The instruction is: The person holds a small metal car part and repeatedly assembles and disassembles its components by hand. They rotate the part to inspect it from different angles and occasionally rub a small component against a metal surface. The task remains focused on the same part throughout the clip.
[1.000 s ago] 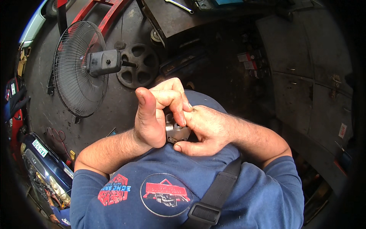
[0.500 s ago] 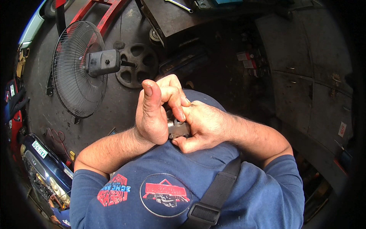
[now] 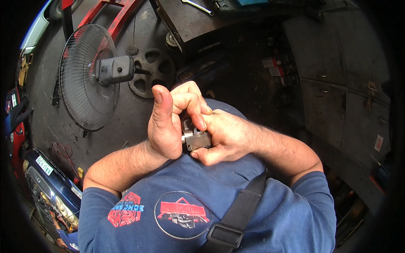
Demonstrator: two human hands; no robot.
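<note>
Close in front of my chest, both hands are around a small grey metal machine part [image 3: 200, 141] with a flat face and a round hole. My right hand [image 3: 228, 134] grips its right side, the thumb along the near edge. On the other side my left hand [image 3: 168, 119] is curled, its fingers bent over the far side of the part and touching my right hand. The left thumb sticks up, and the palm is against a short bright stub on the part's left. Much of the part is hidden by my fingers.
A black fan [image 3: 90, 76] stands at the left, with a spoked wheel [image 3: 152, 63] behind it on the floor. Far off is a workbench [image 3: 192, 23] with a wrench [image 3: 198, 6]. Metal cabinets [image 3: 322, 101] line the right, and a dark blue car front [image 3: 44, 177] is at the lower left.
The metal part has turned slightly, so more of its flat face and the stub beside my left palm show. My left hand has shifted a little left; both hands keep their hold.
</note>
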